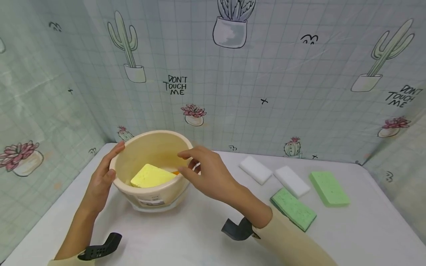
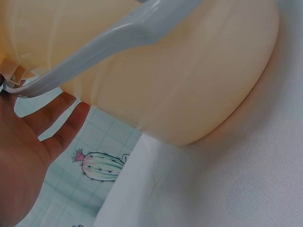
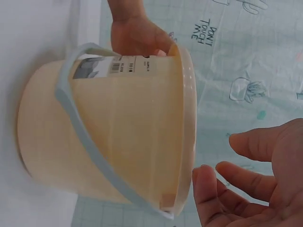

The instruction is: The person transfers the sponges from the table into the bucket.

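On the white desk (image 1: 206,240) over there, the left hand (image 1: 101,175) holds a round cream plastic bucket (image 1: 156,142) by its rim, a yellow block-shaped sponge (image 1: 151,176) inside; the right hand (image 1: 209,173) hovers at the opposite edge, grip loosely parted.

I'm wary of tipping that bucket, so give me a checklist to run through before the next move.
1. Bucket upright, base on the table: ok.
2. Left hand holding the bucket near its rim: ok.
3. Right hand carrying nothing: ok.
4. Right hand well clear of the bucket: not ok; its fingertips are right by the rim.
5. Handle out of the opening: ok; it hangs down outside.
6. Nothing beneath the yellow sponge: cannot tell; an orange bit shows beside it, but the bottom is mostly hidden.
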The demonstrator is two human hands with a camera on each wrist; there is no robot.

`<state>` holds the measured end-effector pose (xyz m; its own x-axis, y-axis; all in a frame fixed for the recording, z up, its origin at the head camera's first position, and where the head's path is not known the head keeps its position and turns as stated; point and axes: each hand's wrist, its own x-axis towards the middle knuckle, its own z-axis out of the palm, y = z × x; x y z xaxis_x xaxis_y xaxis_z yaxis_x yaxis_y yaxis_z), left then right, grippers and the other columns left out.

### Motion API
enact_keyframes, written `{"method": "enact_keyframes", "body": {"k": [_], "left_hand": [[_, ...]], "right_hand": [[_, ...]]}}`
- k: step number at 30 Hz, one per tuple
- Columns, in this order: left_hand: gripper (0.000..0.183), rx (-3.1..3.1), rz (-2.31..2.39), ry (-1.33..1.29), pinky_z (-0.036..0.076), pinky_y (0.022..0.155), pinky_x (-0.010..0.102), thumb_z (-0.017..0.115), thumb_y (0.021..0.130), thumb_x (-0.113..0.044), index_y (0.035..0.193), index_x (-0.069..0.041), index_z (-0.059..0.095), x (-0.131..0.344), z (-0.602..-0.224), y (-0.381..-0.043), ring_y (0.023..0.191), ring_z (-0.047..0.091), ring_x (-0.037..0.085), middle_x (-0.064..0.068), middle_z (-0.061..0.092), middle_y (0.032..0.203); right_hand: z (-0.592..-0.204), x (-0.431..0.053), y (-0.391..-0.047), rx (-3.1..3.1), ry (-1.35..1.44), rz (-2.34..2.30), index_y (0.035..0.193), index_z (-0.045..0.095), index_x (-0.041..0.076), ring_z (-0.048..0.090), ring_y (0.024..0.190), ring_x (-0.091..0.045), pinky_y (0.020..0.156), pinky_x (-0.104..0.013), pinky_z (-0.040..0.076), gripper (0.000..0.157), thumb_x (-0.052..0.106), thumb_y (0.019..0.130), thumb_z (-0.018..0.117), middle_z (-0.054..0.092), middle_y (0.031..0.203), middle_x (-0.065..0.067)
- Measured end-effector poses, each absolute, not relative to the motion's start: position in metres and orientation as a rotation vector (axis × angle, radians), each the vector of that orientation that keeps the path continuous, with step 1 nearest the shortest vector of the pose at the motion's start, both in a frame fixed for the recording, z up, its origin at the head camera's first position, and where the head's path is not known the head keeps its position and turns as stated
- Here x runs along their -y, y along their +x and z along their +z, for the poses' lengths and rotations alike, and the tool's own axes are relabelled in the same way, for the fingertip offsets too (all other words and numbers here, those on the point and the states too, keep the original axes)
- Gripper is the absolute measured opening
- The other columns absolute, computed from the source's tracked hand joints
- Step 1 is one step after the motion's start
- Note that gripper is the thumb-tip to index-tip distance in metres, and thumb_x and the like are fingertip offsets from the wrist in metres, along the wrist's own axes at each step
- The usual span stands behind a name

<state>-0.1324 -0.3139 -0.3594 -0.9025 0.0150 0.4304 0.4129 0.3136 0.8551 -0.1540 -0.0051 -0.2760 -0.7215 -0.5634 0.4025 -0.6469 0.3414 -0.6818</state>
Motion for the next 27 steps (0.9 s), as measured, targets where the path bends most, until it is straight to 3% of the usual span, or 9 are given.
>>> {"method": "enact_keyframes", "body": {"k": [16, 27], "left_hand": [[0.056, 2.224, -1.638, -0.393, 0.016, 0.113, 0.036, 0.043, 0.098, -0.036, 0.15, -0.017, 0.033, 0.315, -0.362, -0.134, 0.143, 0.017, 0.016, -0.001, 0.021, 0.157], [0.056, 2.203, -1.655, -0.424, 0.023, 0.11, 0.025, 0.044, 0.098, -0.034, 0.15, -0.015, 0.033, 0.315, -0.362, -0.134, 0.143, 0.018, 0.017, 0.0, 0.021, 0.157]], "right_hand": [[-0.314, -0.065, -0.141, 2.443, 0.915, 1.315, 0.12, 0.064, 0.014, 0.06, 0.084, -0.006, 0.071, -0.024, 0.053, 0.032, 0.013, 0.088, 0.069, 0.062, 0.109, 0.005], [-0.346, -0.114, -0.133, 2.485, 0.756, 1.229, 0.118, 0.064, 0.014, 0.059, 0.082, -0.006, 0.069, -0.024, 0.054, 0.032, 0.011, 0.087, 0.07, 0.062, 0.105, 0.006]]}}
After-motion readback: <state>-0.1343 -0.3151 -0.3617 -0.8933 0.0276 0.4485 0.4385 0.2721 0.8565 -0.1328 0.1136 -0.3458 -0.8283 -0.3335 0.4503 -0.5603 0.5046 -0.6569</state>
